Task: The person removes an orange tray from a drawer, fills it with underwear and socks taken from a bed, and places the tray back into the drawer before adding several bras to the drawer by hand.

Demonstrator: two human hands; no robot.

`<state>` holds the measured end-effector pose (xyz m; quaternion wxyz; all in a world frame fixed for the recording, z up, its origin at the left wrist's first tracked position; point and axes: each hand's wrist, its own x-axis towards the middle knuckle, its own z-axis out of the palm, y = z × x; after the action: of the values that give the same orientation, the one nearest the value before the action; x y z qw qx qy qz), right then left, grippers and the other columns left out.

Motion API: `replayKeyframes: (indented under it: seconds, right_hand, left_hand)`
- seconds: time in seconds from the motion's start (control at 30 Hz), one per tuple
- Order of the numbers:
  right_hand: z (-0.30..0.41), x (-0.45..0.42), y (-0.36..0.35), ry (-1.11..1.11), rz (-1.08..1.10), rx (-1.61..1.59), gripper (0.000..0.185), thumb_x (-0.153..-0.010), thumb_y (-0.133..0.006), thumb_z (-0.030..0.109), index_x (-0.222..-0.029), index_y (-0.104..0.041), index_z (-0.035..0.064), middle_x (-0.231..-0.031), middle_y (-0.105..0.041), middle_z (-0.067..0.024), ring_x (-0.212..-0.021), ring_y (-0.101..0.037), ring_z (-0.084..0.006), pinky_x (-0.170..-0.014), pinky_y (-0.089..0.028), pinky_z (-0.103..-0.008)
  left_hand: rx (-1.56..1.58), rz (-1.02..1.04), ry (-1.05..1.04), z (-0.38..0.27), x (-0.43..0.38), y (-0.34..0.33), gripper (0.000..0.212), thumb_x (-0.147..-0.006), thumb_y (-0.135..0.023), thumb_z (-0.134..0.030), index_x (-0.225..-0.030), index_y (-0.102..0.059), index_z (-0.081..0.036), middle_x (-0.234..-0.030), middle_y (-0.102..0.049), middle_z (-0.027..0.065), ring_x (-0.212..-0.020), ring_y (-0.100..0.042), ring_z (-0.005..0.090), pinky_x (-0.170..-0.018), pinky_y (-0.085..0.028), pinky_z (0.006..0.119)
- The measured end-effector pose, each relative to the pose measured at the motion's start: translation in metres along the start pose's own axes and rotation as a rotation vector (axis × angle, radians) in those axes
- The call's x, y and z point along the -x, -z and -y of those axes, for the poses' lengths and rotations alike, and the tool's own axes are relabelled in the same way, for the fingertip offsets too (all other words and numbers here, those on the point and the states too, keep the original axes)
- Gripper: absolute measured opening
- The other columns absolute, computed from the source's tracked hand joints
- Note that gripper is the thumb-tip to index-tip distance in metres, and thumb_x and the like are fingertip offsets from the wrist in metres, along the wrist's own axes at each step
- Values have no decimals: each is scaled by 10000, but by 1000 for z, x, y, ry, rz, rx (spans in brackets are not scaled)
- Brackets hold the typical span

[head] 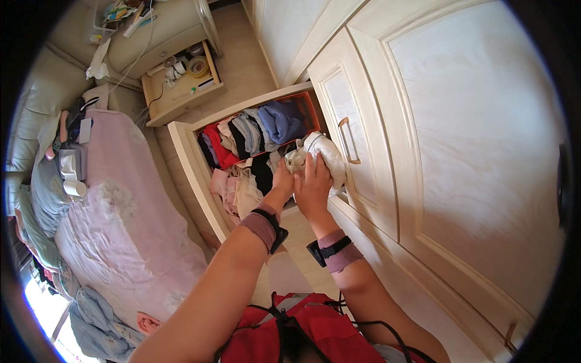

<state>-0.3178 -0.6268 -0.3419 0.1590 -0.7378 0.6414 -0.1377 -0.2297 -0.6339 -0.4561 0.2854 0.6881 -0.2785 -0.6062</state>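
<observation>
A pulled-out cream drawer stands before me, packed with folded clothes. At its right end, against the cabinet front, is a white folded cloth bundle with a patterned cream part. My right hand grips the near side of the bundle, its fingers spread over the cloth. My left hand holds the bundle's left edge, its fingertips partly hidden. Behind my hands, an orange-red bin holds a row of upright folded clothes, among them a blue garment and a red garment. Pink clothes lie at the near left.
A cabinet door with a handle rises just right of the drawer. To the left is a bed with a pink cover. An open nightstand drawer holds tape rolls and small items. A tissue box lies on the bed.
</observation>
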Motion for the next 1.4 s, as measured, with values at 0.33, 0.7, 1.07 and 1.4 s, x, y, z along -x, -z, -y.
replayKeyframes:
  seconds: [0.33, 0.7, 1.07, 1.4]
  right_hand:
    - [-25, 5, -41, -35, -8, 125, 659, -876, -561, 328, -1417, -335, 28, -1468, -290, -253, -1363, -266, -410, -1081, -212, -562]
    - [-86, -32, -62, -255, 253, -249, 992, -774, -701, 465, -1493, -138, 78, -1494, -206, -283, -1393, -200, -410, -1131, -196, -462]
    - [-48, -21, -56, -99, 329, 265, 865, -773, -670, 530, -1481, -244, 273, -1549, -96, -170, -1420, -114, -400, -1041, -169, -693]
    - [-17, -38, -40, -112, 229, 87, 941, -755, -717, 384, -1490, -190, 122, -1516, -142, -256, -1412, -117, -413, -1085, -104, -639]
  left_hand:
    - [17, -43, -25, -16, 25, 19, 765, -758, -707, -277, -1390, -365, -15, -1245, -555, 238, -1145, -562, 328, -937, -457, 370]
    - [-208, 90, -159, -18, 37, 21, 816, -766, -703, -274, -1425, -292, -26, -1306, -507, 253, -1186, -521, 370, -978, -430, 392]
    - [208, 245, -124, 0, 43, 25, 733, -822, -656, -167, -1425, -273, -4, -1326, -493, 198, -1154, -550, 283, -943, -445, 359]
    - [105, 10, -230, -34, 117, 113, 487, -857, -613, -113, -1304, -446, -17, -1264, -552, 154, -1168, -553, 271, -953, -451, 363]
